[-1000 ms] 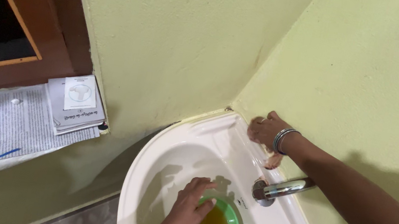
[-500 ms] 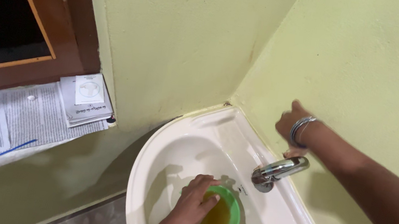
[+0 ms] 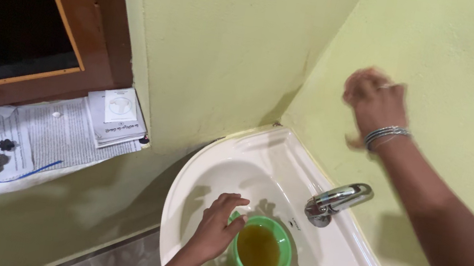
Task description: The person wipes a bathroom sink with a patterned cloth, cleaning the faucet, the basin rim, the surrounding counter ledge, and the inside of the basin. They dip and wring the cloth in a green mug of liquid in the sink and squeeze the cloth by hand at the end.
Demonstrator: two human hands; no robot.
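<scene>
A green plastic jug [image 3: 262,255] filled with brownish-yellow liquid sits in the white corner sink [image 3: 283,159]. My left hand [image 3: 216,227] grips the jug's rim on its left side. My right hand [image 3: 374,103], with bangles on the wrist, is raised in the air near the pale green wall, above the chrome tap [image 3: 336,201]. It is blurred, and I cannot see anything in it. The fingers look curled.
A window sill at the left carries newspaper [image 3: 43,132], folded paper packets [image 3: 114,115], a blue pen [image 3: 24,173] and small dark bits. A brown wooden window frame [image 3: 98,37] stands above it. Tiled floor shows below the sink.
My right hand has lifted off the sink's back edge near the tap and risen up along the wall. My left hand has stayed on the green jug.
</scene>
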